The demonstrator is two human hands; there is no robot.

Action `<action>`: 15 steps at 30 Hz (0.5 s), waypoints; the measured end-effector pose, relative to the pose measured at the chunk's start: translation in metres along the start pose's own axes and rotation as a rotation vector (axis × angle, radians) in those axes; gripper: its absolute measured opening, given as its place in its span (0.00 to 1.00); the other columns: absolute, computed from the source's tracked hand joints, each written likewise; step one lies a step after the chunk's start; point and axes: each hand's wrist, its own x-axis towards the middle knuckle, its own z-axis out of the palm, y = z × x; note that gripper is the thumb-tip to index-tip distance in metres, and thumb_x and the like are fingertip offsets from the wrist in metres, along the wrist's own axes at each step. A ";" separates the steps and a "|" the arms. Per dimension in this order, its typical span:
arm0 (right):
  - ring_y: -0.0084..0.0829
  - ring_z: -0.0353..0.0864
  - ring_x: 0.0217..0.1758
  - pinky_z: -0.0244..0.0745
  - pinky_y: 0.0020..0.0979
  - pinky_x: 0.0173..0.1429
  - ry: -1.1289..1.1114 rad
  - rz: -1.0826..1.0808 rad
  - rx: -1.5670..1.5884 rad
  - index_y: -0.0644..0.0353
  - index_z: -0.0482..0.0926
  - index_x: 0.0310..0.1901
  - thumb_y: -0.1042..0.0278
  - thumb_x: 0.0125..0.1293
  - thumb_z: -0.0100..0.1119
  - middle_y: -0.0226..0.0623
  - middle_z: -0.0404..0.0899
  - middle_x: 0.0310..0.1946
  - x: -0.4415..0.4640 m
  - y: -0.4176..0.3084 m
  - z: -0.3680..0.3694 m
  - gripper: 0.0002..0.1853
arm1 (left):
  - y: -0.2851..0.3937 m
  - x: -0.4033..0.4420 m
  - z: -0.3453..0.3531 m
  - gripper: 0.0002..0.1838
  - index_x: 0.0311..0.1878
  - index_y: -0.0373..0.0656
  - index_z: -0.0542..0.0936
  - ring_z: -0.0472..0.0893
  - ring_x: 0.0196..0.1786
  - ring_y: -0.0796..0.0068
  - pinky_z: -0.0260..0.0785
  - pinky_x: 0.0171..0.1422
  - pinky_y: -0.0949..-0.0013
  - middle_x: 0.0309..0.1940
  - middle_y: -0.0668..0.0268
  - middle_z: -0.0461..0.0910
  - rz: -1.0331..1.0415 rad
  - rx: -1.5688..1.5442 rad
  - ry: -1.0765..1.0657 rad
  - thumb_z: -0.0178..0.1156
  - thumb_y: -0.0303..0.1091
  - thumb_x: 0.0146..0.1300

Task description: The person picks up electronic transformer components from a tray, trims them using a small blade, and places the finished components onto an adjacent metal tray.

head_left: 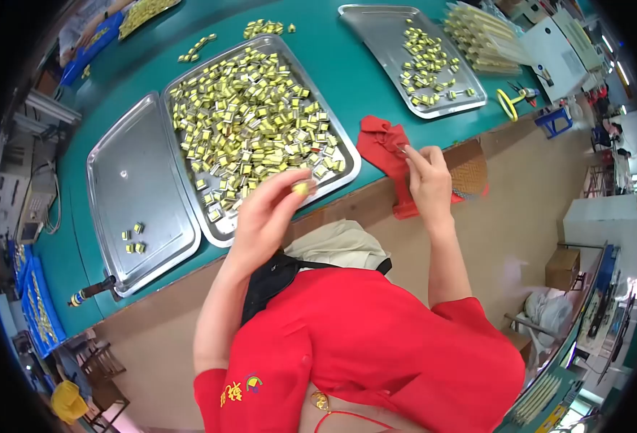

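Observation:
My left hand (264,216) is closed in a pinch on a small yellow-taped transformer (301,188), held over the near right edge of a metal tray (347,155). That tray is heaped with many more yellow-taped transformers (239,123). To the right, my right hand (431,180) has its thumb and fingertips pressed together. A thin, shiny tip shows at the fingers, too small to name. Just beyond these fingertips a crumpled red cloth (380,141) lies at the table edge and hangs over it.
A second metal tray (134,195) on the left holds several transformers; a third tray (376,43) at the back right holds more. Yellow-handled scissors (507,105), a blue stand (553,123) and bundled pale tubes (484,40) are at right. A black-handled tool (94,290) lies front left.

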 end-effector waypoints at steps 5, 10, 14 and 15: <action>0.37 0.76 0.35 0.73 0.37 0.35 -0.003 -0.147 -0.202 0.57 0.82 0.42 0.79 0.52 0.58 0.36 0.70 0.31 -0.001 0.012 0.016 0.14 | -0.037 0.105 0.067 0.13 0.51 0.37 0.75 0.77 0.48 0.50 0.70 0.51 0.58 0.44 0.51 0.79 0.386 0.650 -0.332 0.53 0.29 0.65; 0.42 0.75 0.41 0.73 0.40 0.41 -0.110 -0.298 -0.308 0.59 0.76 0.52 0.77 0.50 0.56 0.41 0.74 0.39 0.003 0.012 0.006 0.23 | -0.079 0.154 0.103 0.10 0.39 0.42 0.82 0.81 0.42 0.51 0.74 0.45 0.57 0.38 0.52 0.81 0.262 0.938 -0.443 0.56 0.29 0.53; 0.45 0.73 0.42 0.69 0.44 0.42 -0.243 -0.376 -0.237 0.57 0.77 0.52 0.82 0.43 0.55 0.44 0.72 0.38 -0.009 0.038 -0.013 0.28 | -0.092 0.161 0.100 0.10 0.39 0.38 0.81 0.79 0.47 0.49 0.73 0.47 0.56 0.40 0.49 0.80 0.110 0.790 -0.457 0.56 0.29 0.54; 0.44 0.73 0.41 0.70 0.43 0.42 -0.232 -0.389 -0.236 0.57 0.78 0.51 0.82 0.47 0.57 0.43 0.72 0.37 -0.007 0.042 -0.022 0.25 | -0.082 0.160 0.101 0.10 0.41 0.38 0.81 0.79 0.47 0.49 0.73 0.48 0.56 0.40 0.50 0.80 0.126 0.826 -0.436 0.57 0.31 0.57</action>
